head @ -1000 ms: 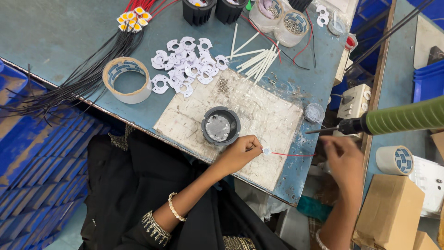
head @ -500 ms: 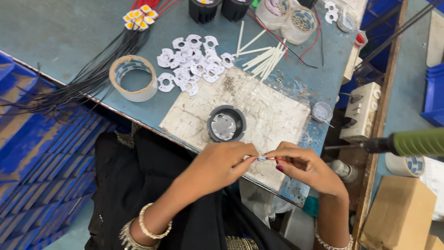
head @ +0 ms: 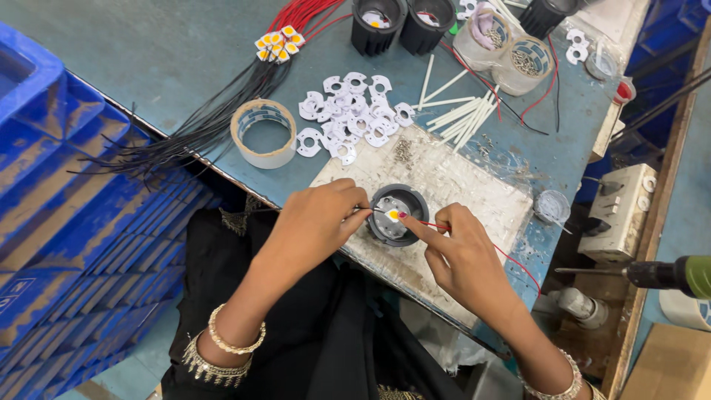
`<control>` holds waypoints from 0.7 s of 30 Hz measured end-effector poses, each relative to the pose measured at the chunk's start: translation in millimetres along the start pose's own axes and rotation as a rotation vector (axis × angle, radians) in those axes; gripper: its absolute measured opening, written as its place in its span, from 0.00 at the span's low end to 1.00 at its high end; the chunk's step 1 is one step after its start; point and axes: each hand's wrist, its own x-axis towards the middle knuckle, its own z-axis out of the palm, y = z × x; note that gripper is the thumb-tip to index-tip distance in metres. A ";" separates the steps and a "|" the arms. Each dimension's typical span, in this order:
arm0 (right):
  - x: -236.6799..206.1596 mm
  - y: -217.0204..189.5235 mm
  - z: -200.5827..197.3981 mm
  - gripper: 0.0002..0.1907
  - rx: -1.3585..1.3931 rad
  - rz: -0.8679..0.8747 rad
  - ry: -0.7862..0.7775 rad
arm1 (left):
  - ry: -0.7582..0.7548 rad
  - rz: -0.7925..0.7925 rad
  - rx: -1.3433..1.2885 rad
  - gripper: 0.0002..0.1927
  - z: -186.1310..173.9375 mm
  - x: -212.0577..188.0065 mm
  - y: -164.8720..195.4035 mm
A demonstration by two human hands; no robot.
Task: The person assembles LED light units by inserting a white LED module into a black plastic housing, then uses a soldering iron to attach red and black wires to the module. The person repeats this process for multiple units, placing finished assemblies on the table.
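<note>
One tape roll, four black round housings, two clear jars, one white socket box, two hands

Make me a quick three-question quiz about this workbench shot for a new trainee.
1. True or false: the left hand and right hand both meet over the round black housing.
2. Which lies nearest the roll of tape? A) the white flat rings B) the wall socket box C) the green power tool
3. What colour is the wire running from the small yellow chip under the right hand's fingertip?

Key
1. True.
2. A.
3. Red.
</note>
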 end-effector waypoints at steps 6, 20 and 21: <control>8.0 -1.3 2.3 0.34 -0.056 0.033 -0.056 | -0.010 0.057 -0.016 0.07 10.4 8.0 -16.1; 38.3 -10.8 26.2 0.25 -0.178 0.062 -0.145 | 0.180 0.275 0.059 0.09 -2.7 1.6 -1.3; 39.3 -10.6 25.6 0.24 -0.183 0.068 -0.154 | 0.208 0.295 0.045 0.10 -4.2 -4.3 2.2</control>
